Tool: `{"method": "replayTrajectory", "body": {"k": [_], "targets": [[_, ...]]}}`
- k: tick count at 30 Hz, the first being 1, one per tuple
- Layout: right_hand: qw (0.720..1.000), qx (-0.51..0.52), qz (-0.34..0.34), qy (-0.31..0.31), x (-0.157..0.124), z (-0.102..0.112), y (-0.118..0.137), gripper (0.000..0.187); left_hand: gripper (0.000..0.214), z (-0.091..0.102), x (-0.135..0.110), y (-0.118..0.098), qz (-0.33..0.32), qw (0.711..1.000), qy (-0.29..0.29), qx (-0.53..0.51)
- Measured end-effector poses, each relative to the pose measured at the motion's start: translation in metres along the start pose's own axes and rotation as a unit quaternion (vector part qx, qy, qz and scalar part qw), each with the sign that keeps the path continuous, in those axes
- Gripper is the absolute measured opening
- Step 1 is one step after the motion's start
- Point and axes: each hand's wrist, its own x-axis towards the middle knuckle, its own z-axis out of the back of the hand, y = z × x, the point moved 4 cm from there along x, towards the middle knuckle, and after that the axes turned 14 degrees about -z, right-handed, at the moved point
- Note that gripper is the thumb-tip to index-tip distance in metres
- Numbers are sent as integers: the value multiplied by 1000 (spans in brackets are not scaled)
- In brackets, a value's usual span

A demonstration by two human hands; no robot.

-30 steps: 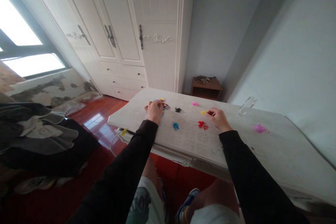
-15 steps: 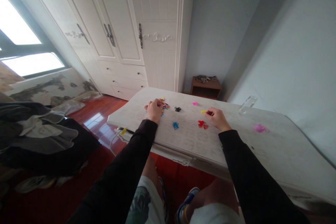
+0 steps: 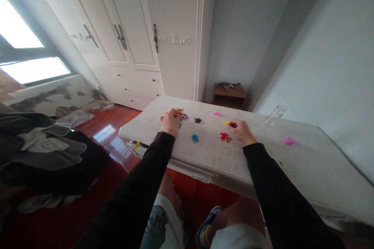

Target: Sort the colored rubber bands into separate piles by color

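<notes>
My left hand [image 3: 170,121] rests on the white table [image 3: 204,155], fingers curled at the edge of a mixed pile of small coloured pieces [image 3: 181,116]. My right hand [image 3: 241,130] lies to the right, fingers pinched together around a small dark red piece beside a yellow piece [image 3: 225,123]. Between my hands sit a blue cluster [image 3: 194,138], a red cluster [image 3: 224,137], a black cluster [image 3: 198,120] and a pink cluster [image 3: 216,113]. Whether the left hand holds a piece is too small to see.
A clear glass [image 3: 274,115] lies tipped near the wall, with a pink object [image 3: 288,141] on the table in front of it. A white wardrobe [image 3: 152,35] and a small wooden stand [image 3: 229,96] lie beyond. Dark clothes [image 3: 43,151] are heaped at left.
Both hands have stayed almost where they were; the view has tilted slightly, so everything sits a little higher in the frame.
</notes>
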Motion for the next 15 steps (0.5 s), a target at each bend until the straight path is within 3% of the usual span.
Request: {"method": "replayTrajectory", "body": {"k": [7,15], "targets": [[1000,-7,8,0,1,-1,0,26,5,2,-2,-5,-7,999,24,29],[1000,-17,15,8,0,-4,0,27,8,-6,3,-12,-92,994,53,9]]}}
